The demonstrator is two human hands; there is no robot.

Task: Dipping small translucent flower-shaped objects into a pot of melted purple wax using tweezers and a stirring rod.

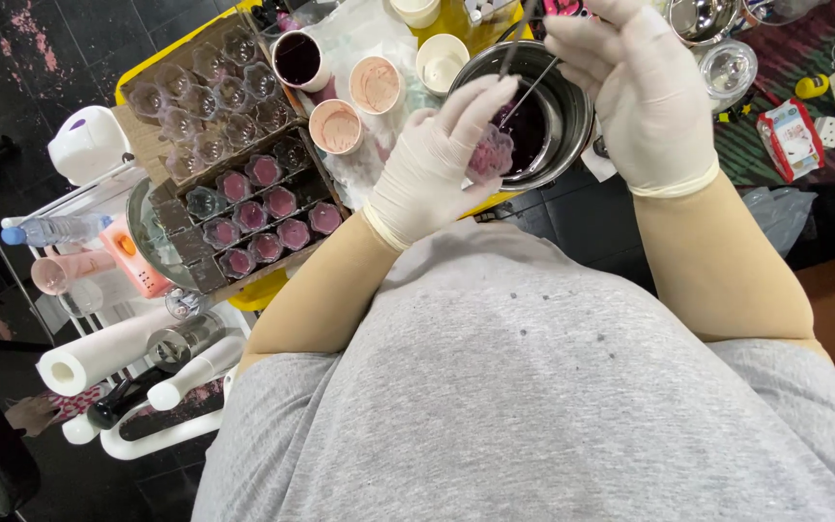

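We hold a small clear plastic cup (491, 153) in our gloved left hand (432, 164), fingers curled around it, right at the rim of a steel pot (562, 130) that holds a dark purple liquid; the cup looks pinkish inside, though how full it is we cannot tell. Our gloved right hand (635, 92) hovers over the pot with its fingers pinched on a thin metal utensil (524, 43) that dips toward the liquid; its lower end is hidden from us.

To our left a cardboard tray (234, 159) lies on the yellow table (161, 58), packed with the same little cups: the nearer rows already carry pink filling, while the farther rows look clear and unfilled. So we judge the filling to be roughly halfway, with many cups left to do.

Between tray and pot stand paper cups, one with a dark liquid (299, 60) and two with pale pink mixture (336, 126). Off the table, lower left, we see a paper towel roll (99, 356) and a water bottle (55, 230)
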